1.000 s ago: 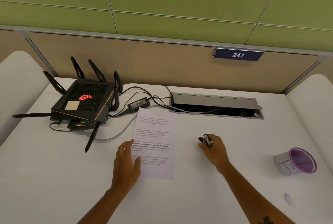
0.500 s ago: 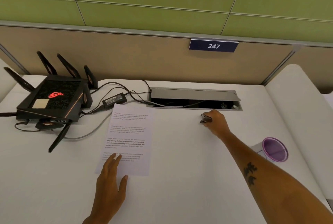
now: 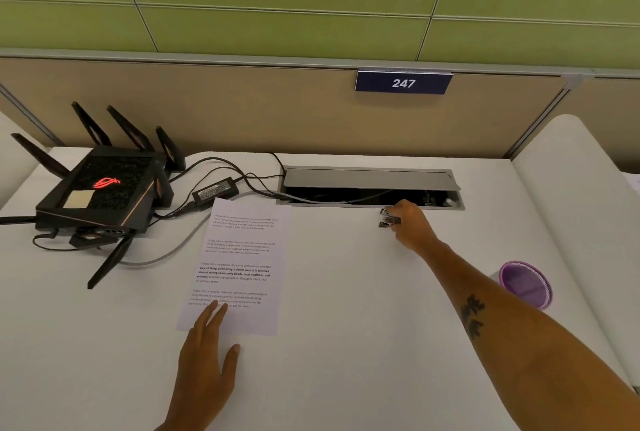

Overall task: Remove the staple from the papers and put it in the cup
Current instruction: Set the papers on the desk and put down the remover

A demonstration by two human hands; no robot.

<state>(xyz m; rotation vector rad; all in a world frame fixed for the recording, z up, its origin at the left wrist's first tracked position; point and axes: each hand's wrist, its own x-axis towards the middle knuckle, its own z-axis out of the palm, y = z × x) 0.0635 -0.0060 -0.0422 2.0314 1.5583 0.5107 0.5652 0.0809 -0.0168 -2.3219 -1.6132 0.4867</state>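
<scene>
Pressing flat on the lower edge of the papers (image 3: 242,257), left hand (image 3: 207,354) open, fingers spread. Right hand (image 3: 412,226) pinching a staple remover (image 3: 389,217) near the cable hatch (image 3: 370,178), well apart from papers. Cup (image 3: 524,283) beside right forearm; staple not discernible.

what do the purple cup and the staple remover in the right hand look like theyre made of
Cup: probably translucent plastic, glossy; light shows through its purple wall and the rim shines. Staple remover: dark body, likely plastic, with what look like bright metal jaws catching light; it is too small to be sure. The right hand grips it near the cable hatch.
</scene>
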